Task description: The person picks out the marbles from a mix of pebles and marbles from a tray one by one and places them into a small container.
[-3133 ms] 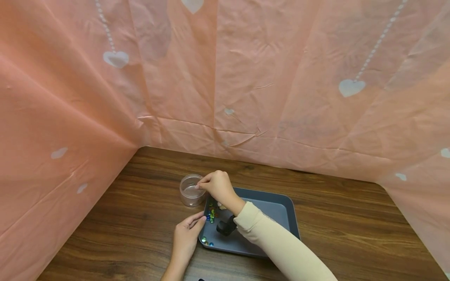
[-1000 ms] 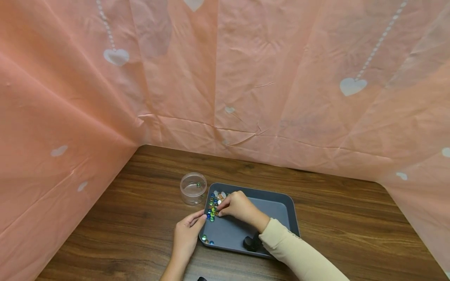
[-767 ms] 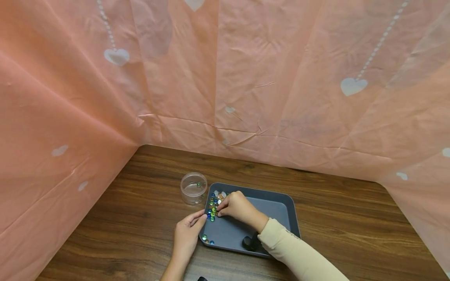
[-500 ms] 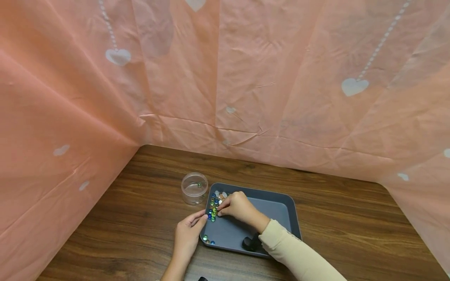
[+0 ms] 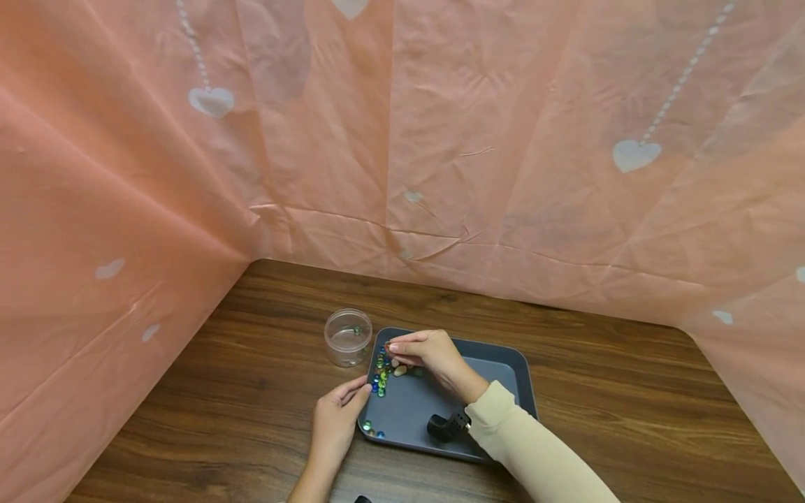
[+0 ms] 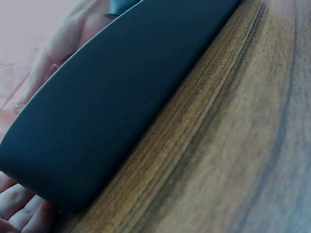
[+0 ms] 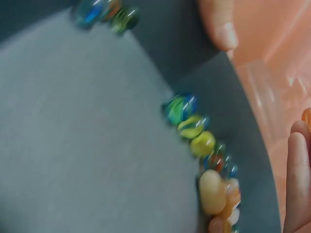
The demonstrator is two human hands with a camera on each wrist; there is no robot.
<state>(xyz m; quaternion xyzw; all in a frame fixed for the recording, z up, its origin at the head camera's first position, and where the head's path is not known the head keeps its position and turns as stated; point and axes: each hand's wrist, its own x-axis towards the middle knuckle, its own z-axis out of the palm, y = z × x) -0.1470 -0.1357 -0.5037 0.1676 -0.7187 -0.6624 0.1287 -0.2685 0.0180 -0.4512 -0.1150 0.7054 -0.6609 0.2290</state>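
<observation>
A dark grey tray [image 5: 497, 370] holds a line of glass marbles [image 5: 381, 377] along its left wall, with smooth pale pebbles [image 5: 400, 371] beside them. My left hand [image 5: 333, 421] grips the tray's left rim, its thumb [image 7: 226, 34] lapping over the edge. Over the tray's far left part, my right hand [image 5: 434, 353] pinches a small orange marble [image 7: 307, 118] between thumb and fingertips. Left of the tray stands a clear round jar [image 5: 347, 346], uncovered, with a green marble [image 5: 357, 330] showing in it. My hand partly covers the pebbles.
A few more marbles [image 5: 371, 429] lie in the tray's near left corner. The black wrist camera [image 5: 445, 426] hangs low over the tray by my right sleeve. Wooden tabletop [image 5: 251, 391] surrounds everything; a pink curtain [image 5: 440, 140] encloses the back and sides.
My right hand came from the jar down to the marbles, then moved toward the tray's far left with an orange marble. A green marble now shows in the jar. My left hand stayed put.
</observation>
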